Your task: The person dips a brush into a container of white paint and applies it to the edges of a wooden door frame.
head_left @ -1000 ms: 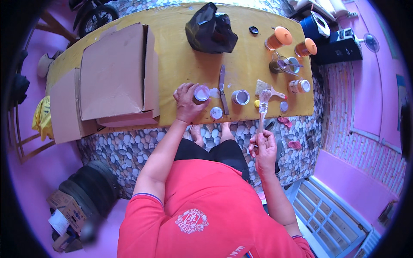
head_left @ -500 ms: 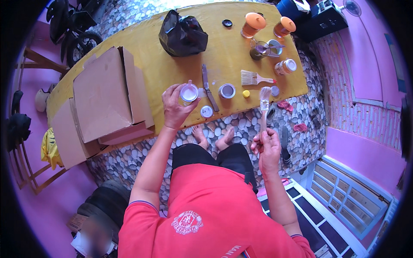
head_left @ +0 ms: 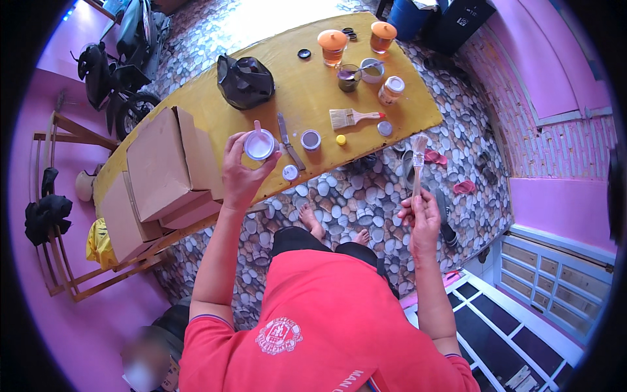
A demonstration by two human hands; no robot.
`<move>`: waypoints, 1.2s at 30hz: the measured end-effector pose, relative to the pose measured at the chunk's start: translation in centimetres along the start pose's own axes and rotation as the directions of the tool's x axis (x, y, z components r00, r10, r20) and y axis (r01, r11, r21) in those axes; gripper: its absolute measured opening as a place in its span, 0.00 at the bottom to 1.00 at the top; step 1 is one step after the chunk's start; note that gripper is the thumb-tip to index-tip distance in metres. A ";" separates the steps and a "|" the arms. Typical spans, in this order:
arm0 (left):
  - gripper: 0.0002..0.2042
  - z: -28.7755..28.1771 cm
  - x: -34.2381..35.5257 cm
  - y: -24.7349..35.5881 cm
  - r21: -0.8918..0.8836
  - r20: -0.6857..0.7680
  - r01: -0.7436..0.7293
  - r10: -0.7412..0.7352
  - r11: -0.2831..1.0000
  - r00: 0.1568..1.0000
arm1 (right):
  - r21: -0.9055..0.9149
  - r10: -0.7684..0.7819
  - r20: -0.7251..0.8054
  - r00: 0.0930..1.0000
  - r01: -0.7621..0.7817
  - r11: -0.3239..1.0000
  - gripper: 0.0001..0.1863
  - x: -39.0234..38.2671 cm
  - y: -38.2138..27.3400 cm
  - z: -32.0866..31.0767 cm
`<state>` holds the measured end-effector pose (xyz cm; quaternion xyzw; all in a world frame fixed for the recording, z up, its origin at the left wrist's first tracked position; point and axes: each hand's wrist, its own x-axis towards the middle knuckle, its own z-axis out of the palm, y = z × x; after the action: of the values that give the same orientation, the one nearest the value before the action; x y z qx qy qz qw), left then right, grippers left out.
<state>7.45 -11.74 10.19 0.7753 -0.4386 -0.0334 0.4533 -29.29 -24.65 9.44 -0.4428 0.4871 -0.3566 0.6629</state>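
My left hand [head_left: 241, 176] grips a small jar of pale lilac paint [head_left: 260, 142] with a stick in it, held near the table's front edge. My right hand [head_left: 420, 215] holds an upright paintbrush [head_left: 418, 158] by its handle, just off the table's right front edge. On the yellow table [head_left: 313, 91] lie a knife-like tool [head_left: 290, 144], an open tin of grey paint [head_left: 311, 140], a small pale lid [head_left: 290, 173], a yellow cap [head_left: 341, 140] and a wider brush [head_left: 353, 117]. A grey lid [head_left: 385, 129] and a jar [head_left: 391, 90] stand to the right.
Cardboard boxes [head_left: 160, 166] cover the table's left end. A black bag [head_left: 245, 83], orange-topped glasses [head_left: 332, 41] and cups [head_left: 349, 78] stand farther back. A motorbike [head_left: 117, 78] and wooden frame [head_left: 65, 130] are at the left, a glazed white frame [head_left: 509, 320] at lower right.
My left hand has lifted the paint jar and moved left, away from the grey tin. The brush has shifted right, off the table. The whole view has swung, so the table appears more tilted.
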 end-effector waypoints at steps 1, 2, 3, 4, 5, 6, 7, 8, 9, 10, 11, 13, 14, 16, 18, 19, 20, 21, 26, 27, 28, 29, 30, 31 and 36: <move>0.25 0.1 -0.1 1.0 -0.023 -0.007 -0.001 0.001 1.000 1.000 | -0.018 -0.002 -0.008 1.000 0.002 1.000 0.13 -0.2 0.1 -1.1; 0.23 0.1 -0.3 1.9 -0.047 -0.015 -0.003 0.002 0.999 1.000 | -0.011 -0.006 -0.009 1.000 0.005 1.000 0.13 -0.4 0.2 -2.2; 0.23 0.2 -0.5 2.6 -0.045 -0.017 -0.009 0.008 0.999 1.000 | -0.002 0.005 -0.031 1.000 -0.005 1.000 0.13 -0.6 0.4 -3.3; 0.23 0.3 -0.7 3.3 -0.033 -0.001 -0.012 0.012 0.999 1.000 | 0.008 0.016 -0.052 0.999 -0.016 1.000 0.13 -0.9 0.6 -4.4; 0.23 0.5 -1.0 4.1 -0.022 0.014 -0.015 0.015 1.000 1.000 | 0.013 0.012 -0.051 0.999 -0.011 1.000 0.13 -1.1 0.9 -5.5; 0.23 0.6 -1.2 4.9 -0.020 0.013 -0.024 0.024 1.000 1.000 | 0.043 0.023 -0.078 0.997 -0.020 0.999 0.13 -1.3 1.1 -6.5; 0.22 0.9 -1.6 5.9 -0.021 0.029 -0.031 0.032 0.999 0.999 | 0.073 0.036 -0.106 0.994 -0.028 0.997 0.12 -1.5 1.3 -7.5; 0.22 1.1 -2.0 6.9 -0.023 0.045 -0.039 0.040 0.999 0.998 | 0.081 0.031 -0.108 0.994 -0.022 0.996 0.12 -1.7 1.3 -8.6; 0.22 1.6 -2.3 7.7 -0.020 0.047 -0.051 0.052 0.999 0.998 | 0.094 0.032 -0.137 0.990 -0.019 0.995 0.12 -1.9 1.3 -9.6; 0.23 2.2 -2.7 8.4 -0.016 0.042 -0.071 0.072 0.997 0.996 | 0.107 0.034 -0.167 0.985 -0.016 0.994 0.11 -2.0 1.4 -10.6; 0.24 2.7 -3.1 9.2 -0.012 0.039 -0.093 0.093 0.996 0.995 | 0.117 0.029 -0.172 0.985 -0.009 0.993 0.11 -2.2 1.6 -11.6; 0.24 3.9 -3.9 10.9 -0.023 0.059 -0.123 0.124 0.992 0.991 | 0.125 0.017 -0.228 0.974 0.012 0.992 0.11 -2.4 1.8 -14.0; 0.24 4.5 -4.2 11.7 -0.028 0.069 -0.107 0.109 0.994 0.992 | 0.132 0.011 -0.241 0.971 0.022 0.991 0.11 -2.5 2.0 -14.9; 0.25 6.2 -5.2 13.2 -0.029 0.083 -0.101 0.103 0.994 0.991 | 0.212 0.013 -0.270 0.963 0.047 0.976 0.12 -2.8 2.3 -17.1; 0.26 8.1 -6.0 15.4 -0.044 0.094 -0.139 0.143 0.989 0.985 | 0.212 0.004 -0.321 0.947 0.068 0.975 0.13 -3.4 2.2 -19.8; 0.26 9.0 -6.4 16.6 -0.047 0.096 -0.167 0.171 0.985 0.981 | 0.209 0.000 -0.355 0.935 0.079 0.975 0.13 -3.7 2.3 -21.1; 0.27 10.2 -6.8 17.1 -0.079 0.103 -0.176 0.183 0.981 0.978 | 0.225 0.000 -0.379 0.925 0.093 0.970 0.14 -4.1 2.2 -22.5; 0.27 11.1 -7.2 18.2 -0.080 0.108 -0.185 0.193 0.979 0.975 | 0.233 -0.001 -0.385 0.923 0.098 0.968 0.14 -4.6 2.0 -23.6; 0.28 16.4 -9.8 22.4 -0.185 0.189 -0.129 0.164 0.974 0.968 | 0.246 -0.019 -0.516 0.856 0.169 0.954 0.15 -7.0 2.2 -30.5; 0.29 17.4 -10.3 23.7 -0.181 0.225 -0.128 0.168 0.975 0.960 | 0.262 -0.003 -0.556 0.831 0.179 0.948 0.15 -7.6 2.2 -31.8; 0.30 18.6 -10.6 24.5 -0.171 0.240 -0.166 0.205 0.971 0.949 | 0.251 -0.016 -0.581 0.814 0.198 0.948 0.16 -8.2 2.3 -32.9; 0.30 19.6 -11.1 25.5 -0.166 0.254 -0.167 0.206 0.972 0.945 | 0.259 -0.014 -0.580 0.814 0.200 0.945 0.16 -8.8 2.2 -33.8; 0.30 20.9 -11.6 26.5 -0.189 0.267 -0.161 0.208 0.969 0.941 | 0.281 -0.008 -0.603 0.798 0.222 0.933 0.16 -9.4 1.9 -35.0; 0.30 22.0 -12.0 27.5 -0.212 0.283 -0.155 0.212 0.965 0.935 | 0.304 -0.001 -0.627 0.779 0.246 0.920 0.16 -9.9 1.8 -35.9; 0.28 28.0 -13.1 31.7 -0.306 0.375 -0.172 0.285 0.936 0.882 | 0.392 0.094 -0.734 0.673 0.307 0.867 0.16 -11.4 3.0 -40.0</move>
<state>-33.76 -27.79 12.46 0.6253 -0.6051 -0.2007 0.4501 -70.67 -22.86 5.08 -0.1105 0.5774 -0.6528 0.4777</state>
